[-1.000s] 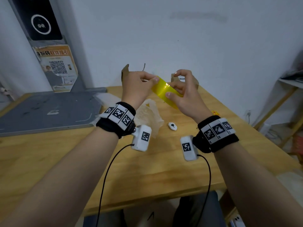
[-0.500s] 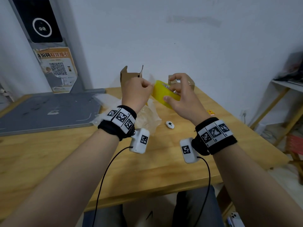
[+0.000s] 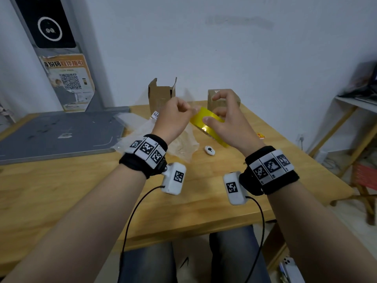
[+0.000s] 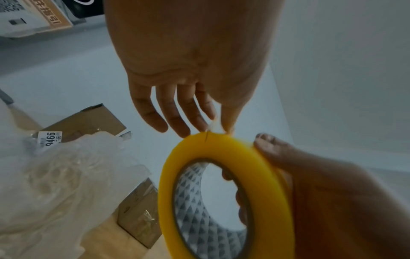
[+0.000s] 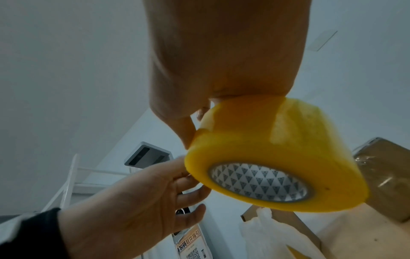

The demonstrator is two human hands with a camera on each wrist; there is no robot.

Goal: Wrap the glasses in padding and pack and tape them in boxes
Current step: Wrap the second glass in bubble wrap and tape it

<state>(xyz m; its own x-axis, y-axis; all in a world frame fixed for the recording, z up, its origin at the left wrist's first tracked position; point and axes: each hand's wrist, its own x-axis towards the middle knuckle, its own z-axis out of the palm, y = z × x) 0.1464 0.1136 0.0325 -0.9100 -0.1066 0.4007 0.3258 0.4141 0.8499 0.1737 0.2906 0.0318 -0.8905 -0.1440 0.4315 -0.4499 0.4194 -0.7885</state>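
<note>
My right hand (image 3: 212, 111) grips a yellow tape roll (image 3: 201, 119) above the table, thumb on the outer rim and fingers through the patterned core (image 4: 195, 210). My left hand (image 3: 192, 110) pinches the tape's free end (image 4: 213, 127) at the roll's top edge between thumb and forefinger. An open cardboard box (image 3: 160, 94) stands upright behind my left hand. A closed box wrapped in clear tape (image 3: 210, 104) stands behind my right hand. Crumpled clear padding (image 3: 179, 146) lies below the hands. I cannot make out a glass.
A grey mat (image 3: 57, 135) covers the left of the wooden table (image 3: 81, 197). A small white oval object (image 3: 209, 150) lies right of the padding. A wall runs close behind the boxes. A shelf frame (image 3: 350, 123) stands beyond the table's right edge.
My left fingers have shifted from the roll's face to its top edge and now pinch the tape end. The right hand has turned the roll slightly.
</note>
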